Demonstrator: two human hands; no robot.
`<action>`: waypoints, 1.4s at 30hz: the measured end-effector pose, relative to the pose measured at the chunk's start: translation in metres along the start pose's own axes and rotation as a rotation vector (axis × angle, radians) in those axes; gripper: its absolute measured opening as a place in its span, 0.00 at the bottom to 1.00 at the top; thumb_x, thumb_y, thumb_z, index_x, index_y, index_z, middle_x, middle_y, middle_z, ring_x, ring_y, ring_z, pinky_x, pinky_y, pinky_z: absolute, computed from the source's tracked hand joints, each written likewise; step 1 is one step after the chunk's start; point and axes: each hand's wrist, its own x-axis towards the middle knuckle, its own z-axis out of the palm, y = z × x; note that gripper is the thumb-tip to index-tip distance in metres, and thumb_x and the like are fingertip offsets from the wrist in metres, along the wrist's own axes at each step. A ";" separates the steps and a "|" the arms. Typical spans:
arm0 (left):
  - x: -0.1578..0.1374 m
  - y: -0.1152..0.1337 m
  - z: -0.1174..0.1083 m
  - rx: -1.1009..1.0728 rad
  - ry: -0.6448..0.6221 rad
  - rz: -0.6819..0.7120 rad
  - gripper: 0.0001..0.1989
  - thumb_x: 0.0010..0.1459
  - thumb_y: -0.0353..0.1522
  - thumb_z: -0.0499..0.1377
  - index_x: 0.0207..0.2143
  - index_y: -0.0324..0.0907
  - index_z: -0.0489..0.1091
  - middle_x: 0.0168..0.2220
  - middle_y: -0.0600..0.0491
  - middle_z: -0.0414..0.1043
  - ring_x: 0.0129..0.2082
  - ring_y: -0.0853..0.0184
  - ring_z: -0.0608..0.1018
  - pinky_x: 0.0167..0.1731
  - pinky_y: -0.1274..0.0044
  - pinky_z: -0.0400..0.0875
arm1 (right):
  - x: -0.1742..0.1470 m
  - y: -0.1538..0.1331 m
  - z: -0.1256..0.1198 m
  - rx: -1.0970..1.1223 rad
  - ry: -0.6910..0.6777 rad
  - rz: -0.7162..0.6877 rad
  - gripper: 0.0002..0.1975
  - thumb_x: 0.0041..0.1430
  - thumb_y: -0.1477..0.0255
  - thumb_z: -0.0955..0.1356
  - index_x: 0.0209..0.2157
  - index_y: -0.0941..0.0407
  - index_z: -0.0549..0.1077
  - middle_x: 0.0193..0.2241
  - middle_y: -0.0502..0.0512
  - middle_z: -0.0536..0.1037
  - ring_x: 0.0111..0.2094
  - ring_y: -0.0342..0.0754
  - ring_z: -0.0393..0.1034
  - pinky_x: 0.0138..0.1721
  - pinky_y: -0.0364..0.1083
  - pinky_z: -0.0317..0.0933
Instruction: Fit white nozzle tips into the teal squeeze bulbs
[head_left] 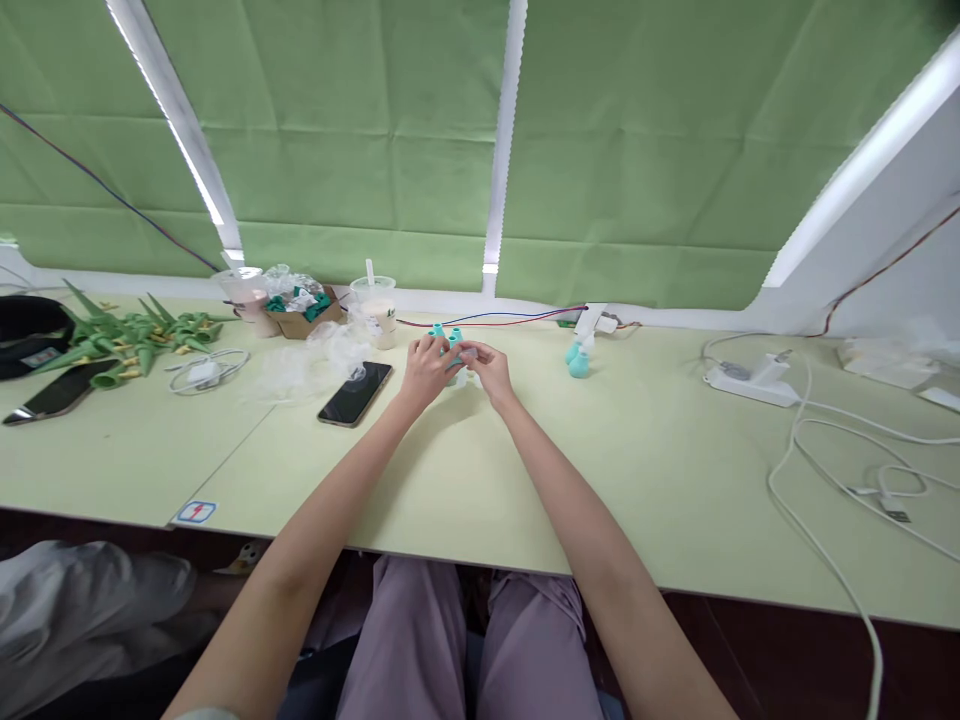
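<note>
"What is the wearer dressed in, from your end?"
"I see loose, dusty-mauve cloth trousers (401, 645) at the near side, softly folded, with creases bunched at the right knee."
"And the arms?"
"On the near left I catch only a sliver of pale grey fabric sleeve (212, 714). Beyond it, both slim, tapering forearms (330, 510) are bare, as are the left hand (427, 372) and right hand (492, 374)."

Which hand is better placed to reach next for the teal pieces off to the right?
Probably the right hand: it is nearer the teal pieces, while the left hand lies farther off, beyond it.
</note>
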 end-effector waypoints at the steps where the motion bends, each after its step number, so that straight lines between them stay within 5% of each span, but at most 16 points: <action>1: -0.002 0.000 -0.001 0.007 0.014 -0.012 0.16 0.59 0.42 0.50 0.43 0.47 0.70 0.42 0.45 0.69 0.45 0.57 0.67 0.46 0.67 0.55 | 0.000 -0.002 -0.001 0.012 -0.030 0.021 0.16 0.42 0.63 0.72 0.35 0.54 0.76 0.34 0.52 0.78 0.34 0.46 0.72 0.35 0.45 0.66; 4: -0.008 -0.001 -0.001 0.012 0.036 -0.032 0.15 0.60 0.42 0.50 0.41 0.45 0.70 0.44 0.45 0.69 0.47 0.58 0.67 0.49 0.67 0.55 | -0.001 -0.003 -0.002 -0.015 -0.079 0.038 0.15 0.37 0.66 0.73 0.32 0.56 0.76 0.28 0.50 0.78 0.32 0.47 0.73 0.36 0.45 0.67; 10: -0.004 0.007 -0.001 -0.013 -0.205 -0.192 0.16 0.62 0.41 0.47 0.41 0.40 0.69 0.37 0.45 0.72 0.37 0.62 0.74 0.37 0.75 0.63 | -0.007 -0.002 0.006 -0.189 0.106 -0.092 0.10 0.43 0.66 0.70 0.29 0.57 0.76 0.25 0.49 0.77 0.29 0.46 0.72 0.34 0.43 0.65; 14: 0.006 0.021 -0.002 0.032 -0.234 -0.274 0.17 0.62 0.39 0.47 0.38 0.37 0.70 0.35 0.43 0.73 0.34 0.62 0.75 0.34 0.76 0.63 | -0.010 -0.008 0.011 -0.284 0.175 -0.153 0.11 0.49 0.65 0.66 0.29 0.57 0.75 0.24 0.49 0.76 0.28 0.44 0.71 0.33 0.41 0.64; 20: 0.005 0.009 0.003 -0.107 -0.085 -0.382 0.16 0.60 0.40 0.51 0.30 0.38 0.71 0.30 0.44 0.73 0.33 0.61 0.74 0.35 0.73 0.63 | -0.001 -0.015 -0.027 -0.451 0.583 -0.146 0.15 0.53 0.63 0.63 0.36 0.59 0.72 0.33 0.55 0.77 0.34 0.46 0.71 0.37 0.43 0.62; 25: 0.011 -0.039 0.024 -0.438 0.238 -0.520 0.11 0.54 0.37 0.58 0.36 0.41 0.72 0.37 0.49 0.73 0.39 0.63 0.72 0.44 0.72 0.64 | -0.009 -0.002 -0.034 -0.859 0.211 -0.162 0.15 0.53 0.63 0.67 0.42 0.52 0.69 0.30 0.48 0.77 0.33 0.45 0.70 0.36 0.44 0.60; 27: 0.016 -0.056 0.037 -0.469 0.266 -0.573 0.10 0.50 0.37 0.61 0.34 0.41 0.73 0.39 0.48 0.72 0.42 0.62 0.71 0.47 0.70 0.62 | -0.015 0.003 -0.026 -0.992 0.075 -0.275 0.11 0.55 0.62 0.67 0.39 0.51 0.71 0.32 0.50 0.77 0.36 0.46 0.69 0.37 0.43 0.59; 31: 0.020 -0.073 0.063 -0.608 0.184 -0.712 0.11 0.49 0.35 0.61 0.35 0.38 0.73 0.38 0.47 0.71 0.33 0.66 0.73 0.40 0.71 0.67 | -0.023 0.008 -0.017 -1.190 -0.167 -0.504 0.11 0.60 0.63 0.63 0.39 0.52 0.74 0.34 0.53 0.76 0.41 0.47 0.65 0.40 0.44 0.57; 37: 0.018 -0.075 0.087 -0.604 0.222 -0.747 0.11 0.49 0.35 0.61 0.34 0.39 0.74 0.36 0.47 0.73 0.32 0.65 0.74 0.39 0.70 0.68 | -0.027 0.005 -0.016 -1.316 -0.325 -0.646 0.17 0.65 0.68 0.58 0.53 0.52 0.66 0.38 0.55 0.75 0.40 0.49 0.64 0.40 0.46 0.55; 42: 0.018 -0.076 0.092 -0.581 0.184 -0.741 0.11 0.48 0.36 0.61 0.34 0.38 0.74 0.36 0.48 0.73 0.32 0.66 0.74 0.39 0.72 0.67 | -0.025 0.009 -0.017 -1.250 -0.315 -0.558 0.15 0.62 0.63 0.61 0.45 0.55 0.70 0.38 0.56 0.76 0.42 0.50 0.64 0.42 0.48 0.53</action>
